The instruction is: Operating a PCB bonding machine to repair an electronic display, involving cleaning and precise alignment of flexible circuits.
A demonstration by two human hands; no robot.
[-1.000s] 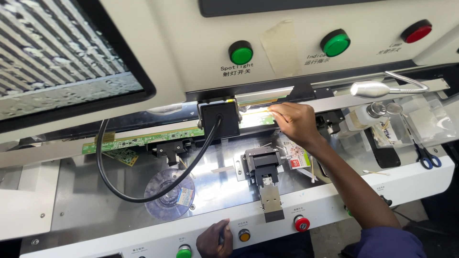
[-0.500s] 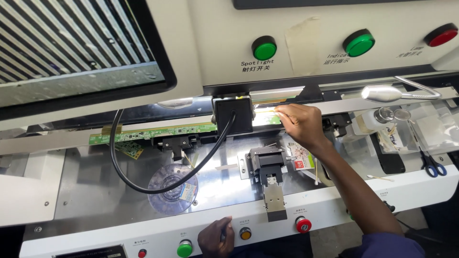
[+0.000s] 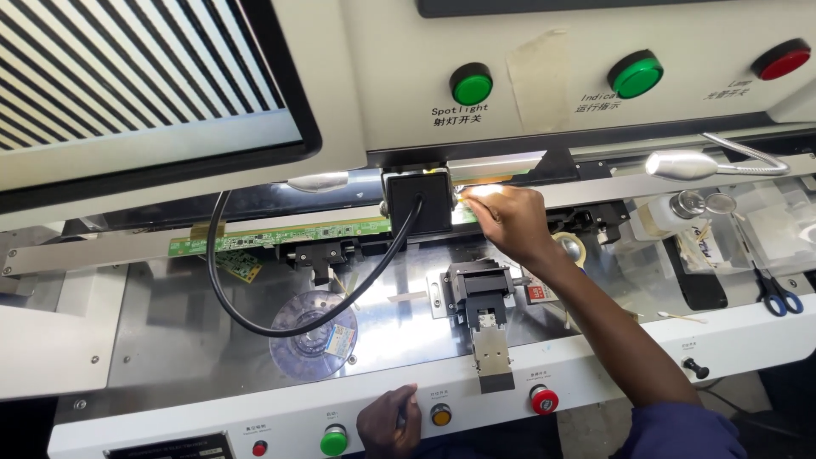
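Barely anything has shifted since the earlier frame: our right hand (image 3: pixel 508 223) remains up at the lit slot beside the black camera block (image 3: pixel 417 202), and our left hand (image 3: pixel 389 423) remains down on the front panel. We've got the right fingertips pressed together, pinching the end of the long green circuit strip (image 3: pixel 280 236) where it runs under the block, seemingly to hold it in line on its rail. Our left fingers are curled, resting between the green button (image 3: pixel 334 441) and the amber button (image 3: pixel 440 416). A black cable (image 3: pixel 223 289) loops clear across the steel plate (image 3: pixel 170 323).
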